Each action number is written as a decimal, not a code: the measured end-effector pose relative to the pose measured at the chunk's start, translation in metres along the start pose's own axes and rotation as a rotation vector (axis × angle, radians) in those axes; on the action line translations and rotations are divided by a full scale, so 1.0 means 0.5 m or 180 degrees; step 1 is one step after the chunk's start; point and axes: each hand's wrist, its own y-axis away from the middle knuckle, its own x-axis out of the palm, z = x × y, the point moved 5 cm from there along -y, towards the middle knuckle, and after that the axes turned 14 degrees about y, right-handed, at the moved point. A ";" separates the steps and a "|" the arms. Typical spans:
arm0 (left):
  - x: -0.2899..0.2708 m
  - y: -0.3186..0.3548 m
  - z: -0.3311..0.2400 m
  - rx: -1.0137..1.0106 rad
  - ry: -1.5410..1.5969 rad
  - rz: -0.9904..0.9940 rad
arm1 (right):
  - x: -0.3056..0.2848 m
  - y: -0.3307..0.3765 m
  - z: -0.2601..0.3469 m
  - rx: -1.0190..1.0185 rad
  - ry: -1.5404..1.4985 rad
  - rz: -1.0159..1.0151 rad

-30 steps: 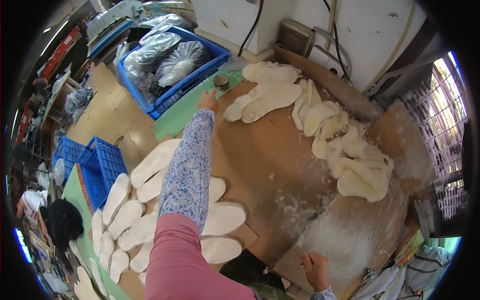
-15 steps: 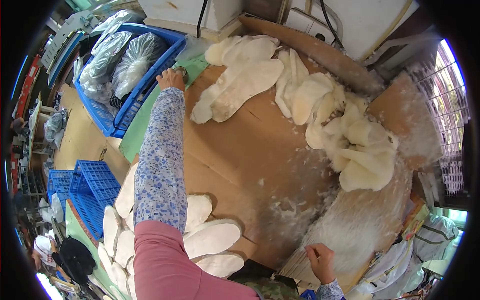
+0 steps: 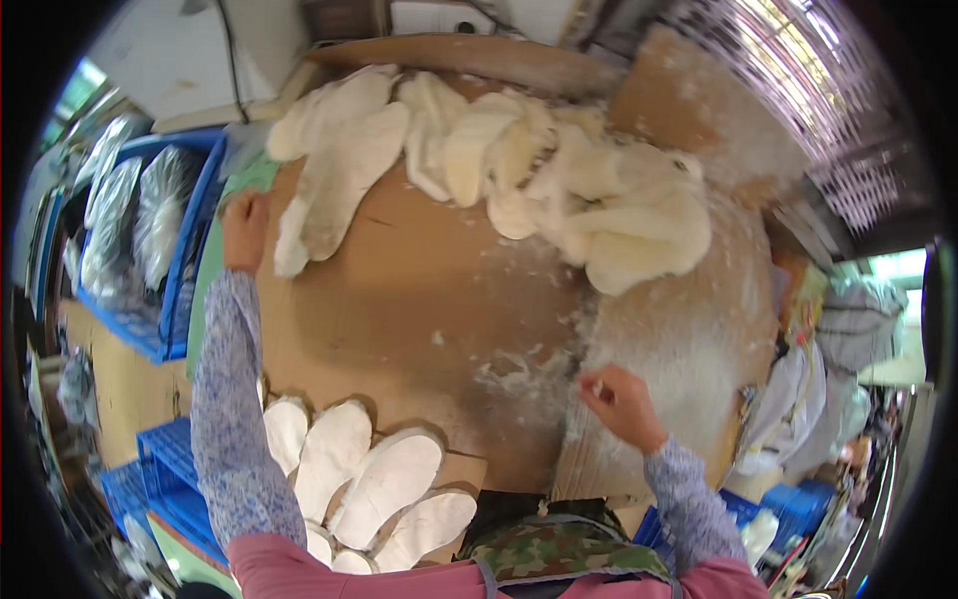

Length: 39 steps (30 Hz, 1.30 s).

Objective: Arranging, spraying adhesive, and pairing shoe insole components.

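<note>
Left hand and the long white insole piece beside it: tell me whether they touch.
Apart. The head view shows bare brown cardboard between the left hand and the long white insole piece.

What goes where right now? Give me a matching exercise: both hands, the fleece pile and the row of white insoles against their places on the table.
Things:
1. left hand
2. right hand
3. fleece pile
4. white insoles

Places:
A. near edge of the cardboard, fanned side by side
B. far side of the table, heaped
C. stretched to the far left corner, beside the blue crate
D. low on the right, pinching white fluff

Pairs: 1-C, 2-D, 3-B, 4-A
</note>
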 end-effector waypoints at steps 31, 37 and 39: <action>0.553 0.194 -0.311 0.0159 0.0393 0.2264 | -0.230 -0.261 -0.149 -0.0688 0.1231 -0.1753; 0.536 0.107 -0.230 0.0488 -0.1575 0.0435 | -0.193 -0.239 -0.088 -0.0729 0.0288 -0.1357; 0.560 0.105 -0.218 0.0330 -0.1499 0.0441 | -0.154 -0.266 -0.023 -0.1111 0.0042 -0.1216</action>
